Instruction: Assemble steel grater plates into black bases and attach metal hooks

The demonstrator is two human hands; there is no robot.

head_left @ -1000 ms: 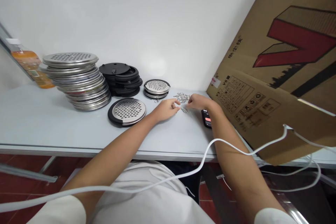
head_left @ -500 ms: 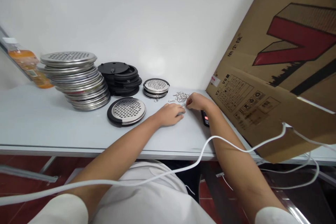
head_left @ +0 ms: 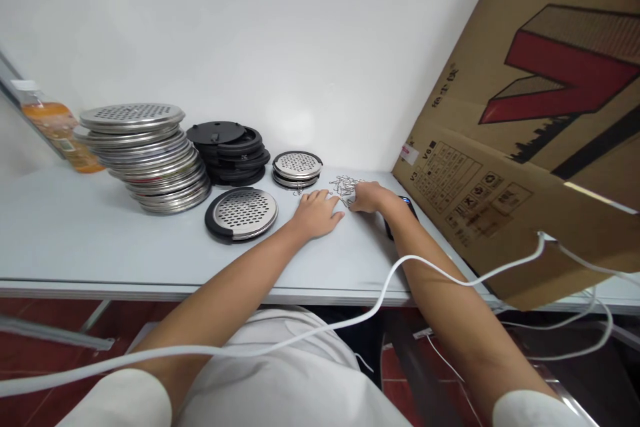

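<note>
L hand [head_left: 316, 211] lies palm-down on the desk [head_left: 75, 233], fingers loosely spread and flat, gripping nothing; fingertips sit at the near edge of the clips [head_left: 345, 185]. R hand [head_left: 369, 195] is curled over the same heap from the right, fingertips in among the wires. Whether it has one pinched can't be told, too small and hidden by the knuckles. The clips, a small tangle of bent wire bits, lie toward the desk's back edge, right of centre, just beside both hands.

Under the R wrist a dark phone [head_left: 400, 213] shows, mostly covered by the forearm. Left of the L hand, near the middle of the desk, one strainer [head_left: 242, 212] lies flat: perforated steel disc in a black ring. Behind it, by the back edge, a short stack of small discs [head_left: 298, 167], then black rings [head_left: 233, 151] piled up, then a tall leaning stack of big discs [head_left: 150, 153]. A bottle [head_left: 57, 130] w/ orange drink stands at the far left back corner. A box [head_left: 525, 127] leans over the desk's right end. A white cable [head_left: 390, 280] loops across the lap in front.

Judged step: sorting one clip out of the heap, prob. to fit to a strainer. Next move would call for a fine pinch w/ the R fingertips to free a single clip w/o dragging the tangle, the L hand steadying the rest.
</note>
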